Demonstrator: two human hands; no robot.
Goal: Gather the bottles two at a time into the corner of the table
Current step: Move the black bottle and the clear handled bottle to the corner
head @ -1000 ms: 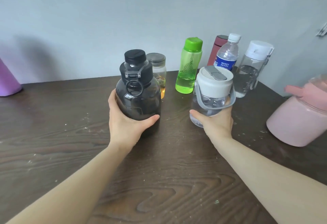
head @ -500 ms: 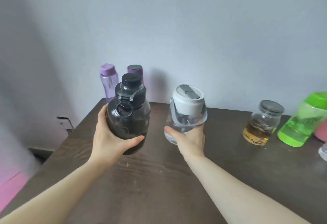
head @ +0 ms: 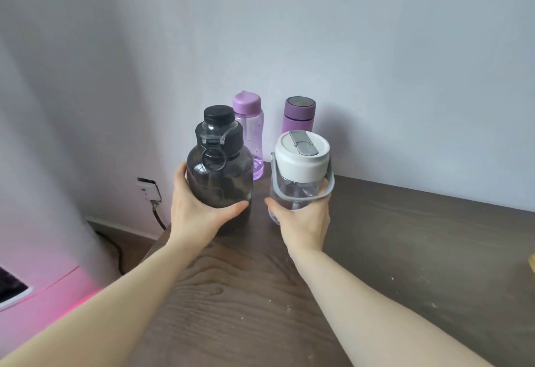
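The dark wood-grain tabletop [head: 405,250] fills the lower centre and right of the frame, its far left corner meeting the pale wall [head: 347,33] just above the middle of the picture. Your left hand [head: 197,216] sits left of centre, its fingers [head: 181,177] spread wide round the left flank of the big smoky dark bottle [head: 218,175] while the thumb curls across its lower front; the bottle stands upright in that grip, black cap up, a ring loop hanging at its neck, and you cannot tell whether its base touches the tabletop. Your right hand [head: 301,221] is just right of centre, wrapped from below and behind round the clear bottle with the white lid [head: 299,175], thumb at the left of its base and fingertips showing at its right side by the grey carry strap; this bottle is upright too, close beside the dark one but apart from it. Behind both, in the corner against the wall, stand two smaller ones: a translucent purple bottle [head: 252,134], partly hidden by the dark bottle, and a solid purple flask [head: 298,114] showing above the white lid, the two near each other with a gap between. At the left of the frame, beyond the tabletop's edge, a wall socket [head: 149,190] trails a dark cable [head: 157,216] downward.
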